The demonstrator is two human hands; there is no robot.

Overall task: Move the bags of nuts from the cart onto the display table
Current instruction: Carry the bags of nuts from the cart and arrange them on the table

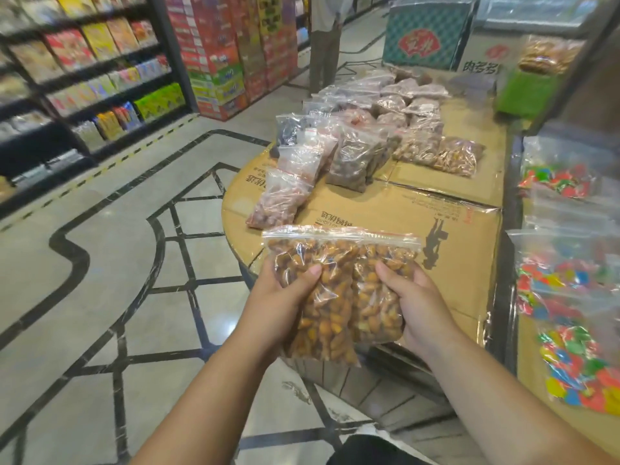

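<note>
Two clear zip bags of orange-brown nuts are held side by side above the near edge of the display table, which is covered with flattened cardboard. My left hand grips the left bag with the thumb over its front. My right hand grips the right bag the same way. Several other bags of nuts lie in rows farther back on the table. The cart is out of view.
Bags of bright wrapped candy fill the display at the right. Stocked shelves line the left aisle, and stacked cartons stand beyond them. A person stands at the table's far end. Tiled floor lies to the left.
</note>
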